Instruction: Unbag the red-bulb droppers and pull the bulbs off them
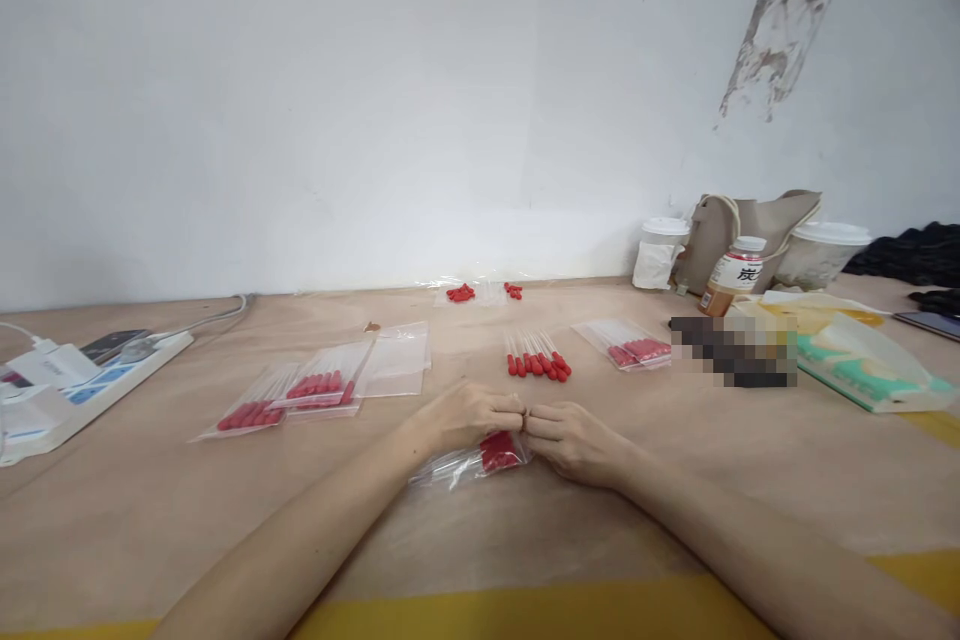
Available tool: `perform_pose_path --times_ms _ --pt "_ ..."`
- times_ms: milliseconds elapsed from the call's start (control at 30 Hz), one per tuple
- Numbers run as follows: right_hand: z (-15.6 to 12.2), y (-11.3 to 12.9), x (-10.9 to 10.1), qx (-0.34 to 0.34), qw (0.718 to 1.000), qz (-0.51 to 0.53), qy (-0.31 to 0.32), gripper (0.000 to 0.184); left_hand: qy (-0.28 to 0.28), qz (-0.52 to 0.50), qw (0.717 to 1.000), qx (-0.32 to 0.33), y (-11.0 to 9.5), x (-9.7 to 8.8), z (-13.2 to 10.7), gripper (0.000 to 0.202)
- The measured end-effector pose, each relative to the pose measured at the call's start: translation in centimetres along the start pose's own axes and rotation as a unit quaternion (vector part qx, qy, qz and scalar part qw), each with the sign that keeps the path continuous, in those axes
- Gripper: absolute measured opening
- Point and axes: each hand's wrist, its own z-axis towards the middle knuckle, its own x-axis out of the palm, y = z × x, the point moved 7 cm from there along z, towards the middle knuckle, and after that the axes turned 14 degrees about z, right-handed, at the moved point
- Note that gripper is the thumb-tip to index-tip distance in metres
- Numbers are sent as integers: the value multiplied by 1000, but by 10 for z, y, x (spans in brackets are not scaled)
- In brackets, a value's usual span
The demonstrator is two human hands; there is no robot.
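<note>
The left hand (480, 416) and right hand (571, 440) together pinched a clear, flat plastic bag (459, 466) with red contents (497, 452), at seven o'clock from loose white sticks with bulbous red tips (538, 365).

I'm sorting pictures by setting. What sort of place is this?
Probably a makeshift worktable, perhaps in a home or small workshop: loose red-tipped sticks, bags of more, and a power strip share it.

Cannot identify pixelated dark object (735, 352) toward four o'clock, nor fully see black heap (911, 255), edge-cropped at three, or plastic bag (459, 466), overlapped by left hand (474, 414) at six.
</note>
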Motion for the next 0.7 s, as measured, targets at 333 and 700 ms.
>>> perform_pose_path --times_ms 333,700 --pt "-8 -25 -16 192 949 248 -37 12 84 56 995 -22 14 -16 -2 21" --pt "-5 -34 -4 298 912 272 -75 21 184 -147 956 -177 -4 -9 -91 51"
